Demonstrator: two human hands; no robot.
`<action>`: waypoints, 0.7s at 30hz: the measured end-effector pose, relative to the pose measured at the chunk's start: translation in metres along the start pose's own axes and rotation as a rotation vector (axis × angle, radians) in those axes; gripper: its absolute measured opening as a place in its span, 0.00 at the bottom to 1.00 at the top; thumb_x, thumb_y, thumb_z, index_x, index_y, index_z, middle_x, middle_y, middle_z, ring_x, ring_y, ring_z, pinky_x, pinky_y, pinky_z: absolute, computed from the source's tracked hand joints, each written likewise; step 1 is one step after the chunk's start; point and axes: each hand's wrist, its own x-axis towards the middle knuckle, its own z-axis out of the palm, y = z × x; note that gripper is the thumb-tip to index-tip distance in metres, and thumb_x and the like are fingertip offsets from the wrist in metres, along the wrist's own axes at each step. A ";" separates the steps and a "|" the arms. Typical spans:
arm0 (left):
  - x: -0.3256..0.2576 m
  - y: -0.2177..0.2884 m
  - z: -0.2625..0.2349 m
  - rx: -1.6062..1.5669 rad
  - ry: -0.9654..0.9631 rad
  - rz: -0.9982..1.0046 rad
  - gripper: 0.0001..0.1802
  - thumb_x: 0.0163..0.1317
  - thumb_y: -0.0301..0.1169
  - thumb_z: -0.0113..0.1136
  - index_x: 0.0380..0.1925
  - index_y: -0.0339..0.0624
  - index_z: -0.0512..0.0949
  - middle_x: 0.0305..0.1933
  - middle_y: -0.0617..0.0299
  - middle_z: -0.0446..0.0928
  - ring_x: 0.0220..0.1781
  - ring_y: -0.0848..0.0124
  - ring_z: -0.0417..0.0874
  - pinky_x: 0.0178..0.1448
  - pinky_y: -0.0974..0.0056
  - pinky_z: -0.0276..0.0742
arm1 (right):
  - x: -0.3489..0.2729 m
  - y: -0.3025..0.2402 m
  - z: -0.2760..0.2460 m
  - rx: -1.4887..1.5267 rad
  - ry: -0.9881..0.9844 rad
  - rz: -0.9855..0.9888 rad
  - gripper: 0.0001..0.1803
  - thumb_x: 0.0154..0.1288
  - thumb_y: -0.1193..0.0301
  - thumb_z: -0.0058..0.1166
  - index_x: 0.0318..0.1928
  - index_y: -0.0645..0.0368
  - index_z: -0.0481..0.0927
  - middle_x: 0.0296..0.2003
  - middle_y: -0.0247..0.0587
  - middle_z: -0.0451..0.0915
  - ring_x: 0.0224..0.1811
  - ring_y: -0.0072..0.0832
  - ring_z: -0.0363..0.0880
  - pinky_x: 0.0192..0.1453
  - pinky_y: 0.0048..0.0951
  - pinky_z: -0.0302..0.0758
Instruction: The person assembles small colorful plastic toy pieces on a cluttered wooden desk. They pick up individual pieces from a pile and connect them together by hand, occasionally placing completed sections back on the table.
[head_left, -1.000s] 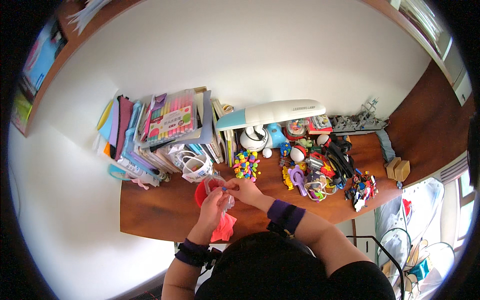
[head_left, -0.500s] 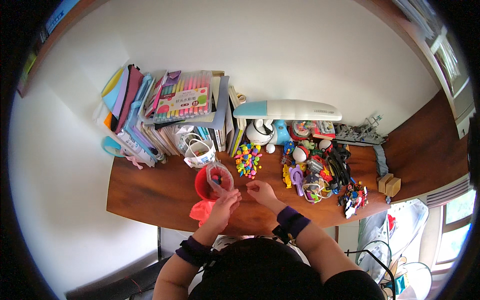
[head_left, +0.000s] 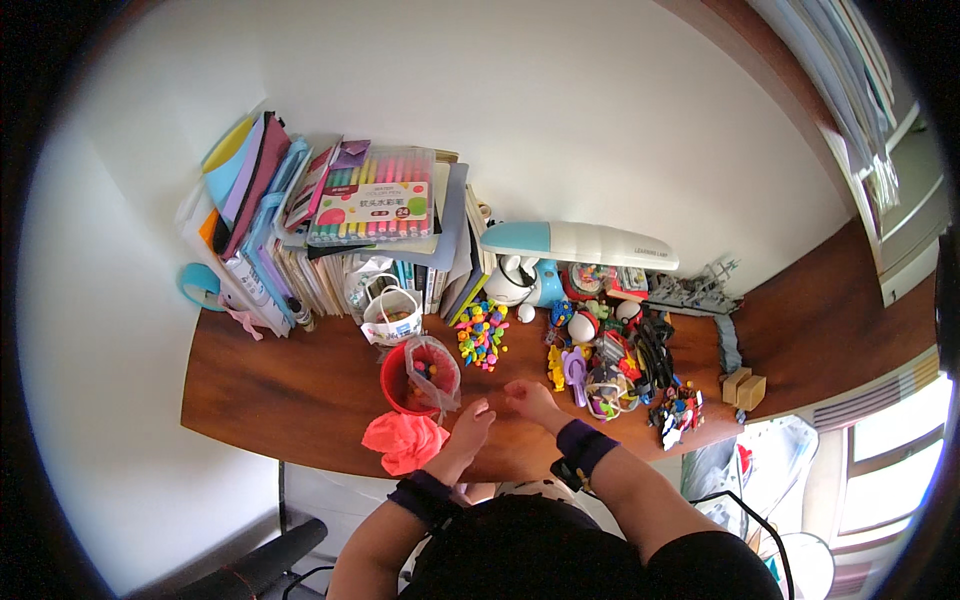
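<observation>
The left hand (head_left: pixel 473 418) and right hand (head_left: pixel 527 397) rest close together on the wooden worktop (head_left: pixel 300 385), fingers curled — whether they pinch anything small cannot be told. Just to their left stands a red tub (head_left: pixel 400 382) with a clear bag (head_left: pixel 433 368) of beads propped in it, within easy reach — a crumpled pink cloth (head_left: pixel 405 441) lies below.

A single head-worn fisheye view looks steeply down from above onto the brown wooden tabletop (head_left: pixel 280 390), fairly near, facing the white wall (head_left: pixel 620 130) behind that tabletop.
</observation>
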 end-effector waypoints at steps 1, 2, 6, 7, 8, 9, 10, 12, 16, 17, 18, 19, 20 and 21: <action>0.004 -0.001 0.003 0.014 0.003 0.011 0.29 0.62 0.35 0.51 0.60 0.31 0.62 0.63 0.48 0.65 0.66 0.62 0.63 0.67 0.64 0.58 | 0.005 0.003 -0.004 -0.036 0.016 -0.023 0.15 0.52 0.69 0.57 0.43 0.56 0.80 0.37 0.42 0.82 0.40 0.35 0.81 0.45 0.32 0.76; 0.005 -0.004 0.000 0.035 0.018 0.016 0.29 0.62 0.35 0.51 0.61 0.32 0.61 0.64 0.49 0.64 0.67 0.63 0.62 0.67 0.64 0.57 | 0.008 -0.002 -0.001 -0.061 0.023 -0.049 0.16 0.52 0.70 0.57 0.43 0.56 0.80 0.37 0.43 0.82 0.39 0.37 0.81 0.45 0.33 0.76; 0.021 -0.009 0.000 -0.024 0.068 0.045 0.29 0.62 0.32 0.49 0.62 0.32 0.59 0.64 0.47 0.62 0.68 0.61 0.61 0.69 0.63 0.55 | 0.028 -0.025 -0.003 -0.126 0.003 -0.100 0.18 0.51 0.72 0.56 0.46 0.58 0.78 0.40 0.44 0.81 0.42 0.37 0.80 0.47 0.34 0.76; 0.024 -0.010 0.001 -0.026 0.082 0.041 0.29 0.62 0.32 0.49 0.62 0.32 0.58 0.65 0.47 0.62 0.68 0.61 0.61 0.69 0.63 0.55 | 0.032 -0.029 -0.003 -0.118 -0.010 -0.077 0.20 0.51 0.72 0.57 0.48 0.59 0.77 0.42 0.43 0.80 0.43 0.34 0.80 0.48 0.32 0.76; 0.027 -0.010 0.001 -0.027 0.102 0.036 0.29 0.62 0.31 0.48 0.62 0.32 0.58 0.65 0.47 0.62 0.68 0.61 0.61 0.69 0.63 0.55 | 0.036 -0.035 -0.002 -0.107 -0.027 -0.055 0.22 0.52 0.73 0.58 0.50 0.61 0.76 0.43 0.43 0.80 0.44 0.31 0.80 0.49 0.31 0.76; 0.030 -0.010 0.003 -0.021 0.110 0.050 0.29 0.62 0.31 0.48 0.62 0.32 0.58 0.65 0.47 0.62 0.67 0.61 0.61 0.69 0.63 0.55 | 0.041 -0.041 -0.001 -0.110 -0.030 -0.057 0.22 0.51 0.74 0.57 0.50 0.61 0.75 0.43 0.43 0.80 0.44 0.31 0.80 0.49 0.30 0.76; 0.033 -0.010 0.005 -0.016 0.117 0.065 0.29 0.62 0.31 0.48 0.62 0.32 0.58 0.65 0.47 0.62 0.67 0.61 0.62 0.69 0.63 0.55 | 0.045 -0.046 -0.001 -0.113 -0.034 -0.059 0.22 0.51 0.75 0.57 0.50 0.61 0.75 0.43 0.43 0.80 0.44 0.31 0.80 0.49 0.30 0.76; 0.039 -0.017 0.010 -0.020 0.138 0.080 0.29 0.62 0.31 0.49 0.63 0.33 0.58 0.65 0.47 0.62 0.66 0.59 0.63 0.68 0.62 0.57 | 0.049 -0.039 0.005 -0.085 -0.024 -0.055 0.23 0.51 0.76 0.55 0.51 0.62 0.74 0.44 0.42 0.80 0.44 0.31 0.80 0.48 0.29 0.76; 0.062 -0.032 0.014 -0.042 0.186 0.100 0.30 0.62 0.31 0.50 0.63 0.36 0.58 0.65 0.47 0.62 0.64 0.57 0.66 0.65 0.60 0.62 | 0.056 -0.025 0.017 -0.005 -0.024 -0.045 0.23 0.52 0.79 0.54 0.52 0.62 0.74 0.44 0.41 0.80 0.44 0.30 0.80 0.47 0.29 0.76; 0.068 -0.032 0.012 -0.039 0.193 0.109 0.30 0.62 0.31 0.50 0.63 0.36 0.58 0.65 0.47 0.62 0.64 0.57 0.66 0.65 0.60 0.62 | 0.055 -0.032 0.017 0.008 -0.034 -0.043 0.23 0.52 0.79 0.54 0.52 0.62 0.74 0.43 0.41 0.80 0.44 0.30 0.80 0.47 0.29 0.76; 0.074 -0.036 0.012 -0.077 0.223 0.109 0.30 0.62 0.31 0.50 0.63 0.36 0.58 0.65 0.48 0.62 0.64 0.57 0.66 0.65 0.60 0.62 | 0.052 -0.038 0.017 0.056 -0.024 -0.059 0.22 0.52 0.80 0.54 0.52 0.63 0.74 0.43 0.42 0.80 0.44 0.30 0.80 0.47 0.29 0.77; 0.081 -0.040 0.014 -0.115 0.254 0.109 0.30 0.62 0.30 0.50 0.63 0.36 0.58 0.64 0.48 0.62 0.64 0.58 0.66 0.64 0.60 0.63 | 0.049 -0.044 0.017 0.104 -0.014 -0.075 0.22 0.53 0.80 0.54 0.52 0.63 0.74 0.43 0.42 0.80 0.44 0.30 0.80 0.47 0.29 0.77; 0.083 -0.037 0.018 -0.150 0.278 0.105 0.30 0.62 0.30 0.51 0.63 0.36 0.58 0.64 0.48 0.62 0.64 0.58 0.67 0.64 0.61 0.63 | 0.046 -0.043 0.016 0.154 0.002 -0.084 0.22 0.53 0.80 0.54 0.52 0.63 0.74 0.43 0.43 0.80 0.44 0.31 0.80 0.47 0.30 0.77; 0.083 -0.033 0.023 -0.174 0.311 0.102 0.28 0.62 0.29 0.51 0.62 0.36 0.59 0.63 0.50 0.64 0.62 0.60 0.68 0.63 0.62 0.64 | 0.048 -0.036 0.017 0.141 0.018 -0.088 0.22 0.53 0.80 0.54 0.52 0.64 0.74 0.43 0.44 0.80 0.43 0.31 0.80 0.47 0.30 0.77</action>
